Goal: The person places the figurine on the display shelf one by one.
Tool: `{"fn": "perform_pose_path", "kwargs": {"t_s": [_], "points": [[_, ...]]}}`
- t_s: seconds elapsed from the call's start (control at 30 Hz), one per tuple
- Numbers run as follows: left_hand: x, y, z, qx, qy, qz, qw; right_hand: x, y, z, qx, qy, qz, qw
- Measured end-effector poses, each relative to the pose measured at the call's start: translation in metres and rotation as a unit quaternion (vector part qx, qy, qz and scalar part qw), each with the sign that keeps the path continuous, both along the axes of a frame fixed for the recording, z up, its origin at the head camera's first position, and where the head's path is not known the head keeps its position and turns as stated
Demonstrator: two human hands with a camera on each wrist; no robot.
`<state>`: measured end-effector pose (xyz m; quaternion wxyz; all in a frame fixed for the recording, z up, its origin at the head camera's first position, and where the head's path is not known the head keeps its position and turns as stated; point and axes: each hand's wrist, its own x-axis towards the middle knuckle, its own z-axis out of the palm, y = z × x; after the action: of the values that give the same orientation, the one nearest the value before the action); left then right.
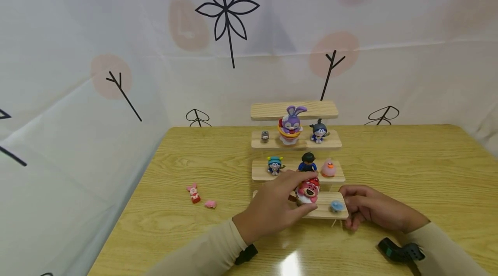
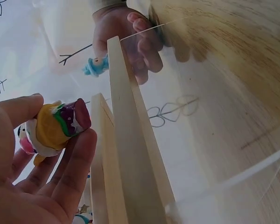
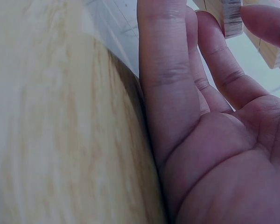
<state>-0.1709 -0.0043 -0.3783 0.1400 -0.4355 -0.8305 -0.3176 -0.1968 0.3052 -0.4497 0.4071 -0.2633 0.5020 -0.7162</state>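
Observation:
A small pink bear figurine (image 1: 309, 191) with a red top is gripped between the thumb and fingers of my left hand (image 1: 272, 204). It is just above the lowest board of a wooden tiered display stand (image 1: 327, 213). The left wrist view shows the figurine's yellow and purple underside (image 2: 60, 123), apart from the board. At the right end of that board, my right hand (image 1: 375, 209) has its thumb and finger on either side of the board end (image 3: 233, 18), while its edge rests on the table. A light blue figurine (image 1: 336, 206) stands on the board near it.
Higher boards carry a purple rabbit figurine (image 1: 291, 124), a dark-haired blue figurine (image 1: 307, 162), a pink bird figurine (image 1: 328, 168) and several others. A pink and red figurine (image 1: 193, 194) and a small pink piece (image 1: 210, 203) lie left on the table (image 1: 171, 232).

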Motion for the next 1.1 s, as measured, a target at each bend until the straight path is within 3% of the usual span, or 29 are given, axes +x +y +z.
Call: {"fn": "perform_pose_path", "kwargs": {"t_s": [0.17,0.4,0.73,1.1], "points": [[0.000,0.005,-0.002,-0.004,-0.012,0.004,0.9999,0.001,0.000,0.000,0.000,0.004,-0.001,1.0000],[-0.003,0.012,-0.006,-0.019,-0.002,0.030,0.9994,0.002,0.000,0.002,0.003,-0.008,-0.001,1.0000],[-0.002,0.016,-0.015,-0.041,-0.031,0.049,0.9975,0.002,0.000,0.001,0.000,-0.004,-0.001,1.0000],[0.001,0.021,-0.017,-0.045,-0.018,0.065,0.9967,0.001,0.000,0.001,-0.010,0.005,0.001,0.9999]]}}
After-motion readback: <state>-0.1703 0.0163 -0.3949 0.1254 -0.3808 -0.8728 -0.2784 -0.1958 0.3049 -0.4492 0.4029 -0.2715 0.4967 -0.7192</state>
